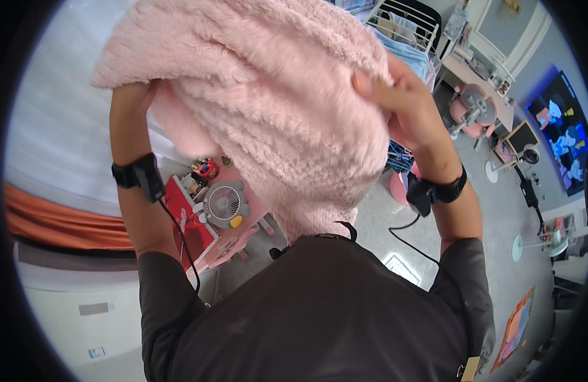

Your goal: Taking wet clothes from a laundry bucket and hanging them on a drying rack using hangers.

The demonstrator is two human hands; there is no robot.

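A pink fluffy cloth (294, 114), perhaps a blanket or garment, hangs in folds in front of my chest and reaches past the picture's top edge. My right hand (408, 105) grips its right side, with the thumb on the near face and the fingers partly behind. Of my left hand (143, 90) only the base shows at the cloth's left edge. Its fingers are covered by the cloth, so their hold is hidden. Both raised forearms wear black strapped devices with cables.
Left below the cloth stands a pink desk with a red top (184, 215), a grey animal-shaped fan (224, 203) and a cup of markers (205, 168). A white metal bed frame (408, 24), a pink chair (473, 110), a white standing fan (514, 160) and a lit screen (564, 133) are at right.
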